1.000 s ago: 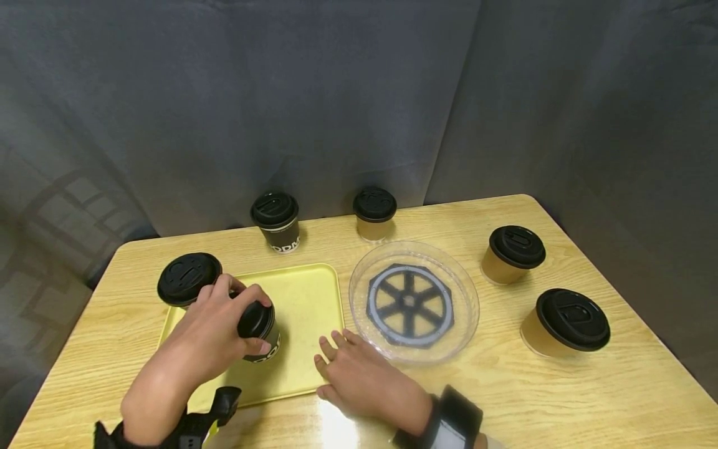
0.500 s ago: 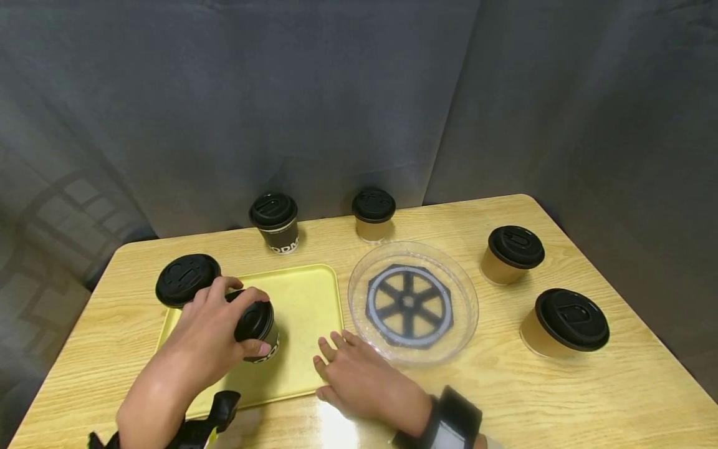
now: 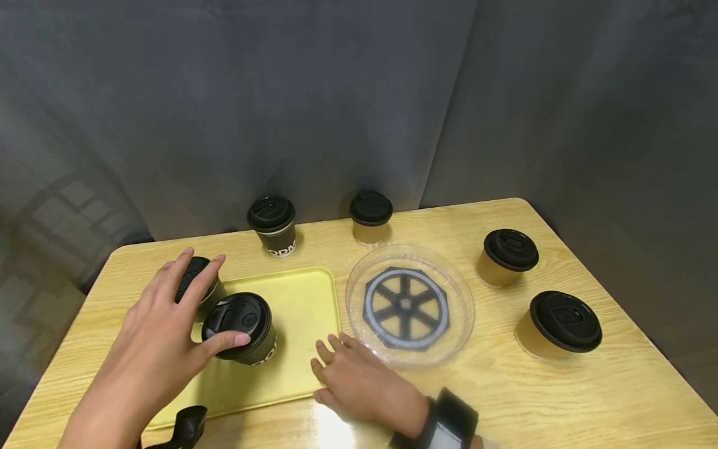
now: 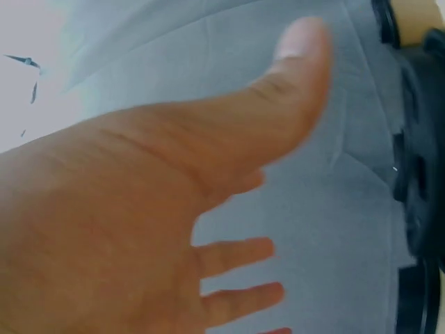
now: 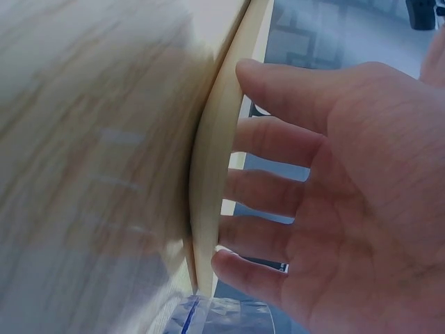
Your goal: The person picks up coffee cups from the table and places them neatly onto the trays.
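Standing on yellow tray [image 3: 305,312], black-lidded paper coffee cup [image 3: 249,321], left hand [image 3: 159,330] beside it, fingers and thumb spread, thumb contact unclear, right hand [image 3: 359,379] at tray's right edge, fingers apart.

Smooth yellow rectangular plastic tray [image 3: 305,305], glossy pale wood-grain tabletop [image 3: 505,393]
Round black plastic lids [image 3: 244,312] gleam above brown and black paper cups [image 3: 262,349]; round clear plastic dish [image 3: 461,318] glossy, grey cloth curtain [image 3: 280,93] matt.
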Tool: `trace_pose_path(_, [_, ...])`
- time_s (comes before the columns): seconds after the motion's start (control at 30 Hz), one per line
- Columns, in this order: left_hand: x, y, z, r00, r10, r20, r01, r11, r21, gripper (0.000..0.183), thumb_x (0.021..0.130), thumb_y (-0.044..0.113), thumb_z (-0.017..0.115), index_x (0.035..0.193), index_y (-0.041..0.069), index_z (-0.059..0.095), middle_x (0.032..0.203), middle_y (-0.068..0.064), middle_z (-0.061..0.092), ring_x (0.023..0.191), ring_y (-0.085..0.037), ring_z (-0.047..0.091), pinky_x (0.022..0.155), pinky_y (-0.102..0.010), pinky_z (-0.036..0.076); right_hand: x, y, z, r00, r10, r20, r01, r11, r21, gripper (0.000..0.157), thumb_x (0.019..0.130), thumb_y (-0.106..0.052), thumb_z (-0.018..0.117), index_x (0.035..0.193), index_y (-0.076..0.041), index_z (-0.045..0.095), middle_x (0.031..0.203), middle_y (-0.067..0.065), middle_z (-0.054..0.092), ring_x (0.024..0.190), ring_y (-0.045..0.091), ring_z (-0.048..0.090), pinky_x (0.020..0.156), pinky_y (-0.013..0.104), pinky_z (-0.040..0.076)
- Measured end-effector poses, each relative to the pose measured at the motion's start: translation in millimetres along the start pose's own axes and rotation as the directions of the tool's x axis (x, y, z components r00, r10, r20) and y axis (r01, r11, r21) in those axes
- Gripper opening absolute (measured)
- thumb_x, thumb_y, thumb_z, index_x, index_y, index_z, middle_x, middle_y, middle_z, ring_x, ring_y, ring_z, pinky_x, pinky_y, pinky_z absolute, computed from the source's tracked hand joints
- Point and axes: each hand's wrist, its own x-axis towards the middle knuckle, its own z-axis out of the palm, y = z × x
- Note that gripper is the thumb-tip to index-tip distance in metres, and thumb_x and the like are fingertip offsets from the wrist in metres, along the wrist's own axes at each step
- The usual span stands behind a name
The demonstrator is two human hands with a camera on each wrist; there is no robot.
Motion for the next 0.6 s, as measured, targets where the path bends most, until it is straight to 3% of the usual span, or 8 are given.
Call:
trace_pose_path(0.3, [-24.2, -18.9, 0.5, 0.991, 0.011, -0.133, -0.005, 0.999, 0.04, 0.11, 0.069, 0.055, 0.08, 0.156, 0.022, 0.022, 0.158, -0.021, 0.025, 0.138, -0.05, 0.029, 0.086, -0.072, 0.031, 0, 0, 0.3, 1.0, 0.004, 0.004, -0.004, 1.0, 0.01, 0.048, 0.099, -0.047, 0.045, 0.137, -0.019, 0.056, 0.148, 0.008, 0.047, 0.139, 0.03, 0.045, 0.119, 0.042, 0.032])
trace_pose_path(0.5, [-36.0, -32.8, 8.5, 0.986, 0.011, -0.169, 0.001, 0.998, 0.07, 0.113, 0.067, 0.058, 0.08, 0.156, 0.018, 0.024, 0.153, -0.024, 0.032, 0.129, -0.051, 0.037, 0.078, -0.073, 0.034, -1, -1, -0.3, 1.0, 0.007, 0.003, -0.007, 1.0, 0.011, 0.047, 0.099, -0.047, 0.046, 0.137, -0.02, 0.057, 0.148, 0.009, 0.047, 0.138, 0.03, 0.045, 0.119, 0.042, 0.032])
trace_pose_path(0.6, [-41.0, -38.4, 16.6, 0.986, -0.018, -0.164, 0.031, 0.997, 0.075, 0.108, 0.069, 0.058, 0.079, 0.154, 0.014, 0.028, 0.153, -0.023, 0.034, 0.129, -0.049, 0.038, 0.08, -0.073, 0.034, -1, -2, -0.5, 1.0, 0.008, 0.015, -0.009, 1.0, 0.024, 0.048, 0.099, -0.046, 0.046, 0.137, -0.02, 0.056, 0.149, 0.009, 0.046, 0.14, 0.03, 0.044, 0.12, 0.042, 0.031])
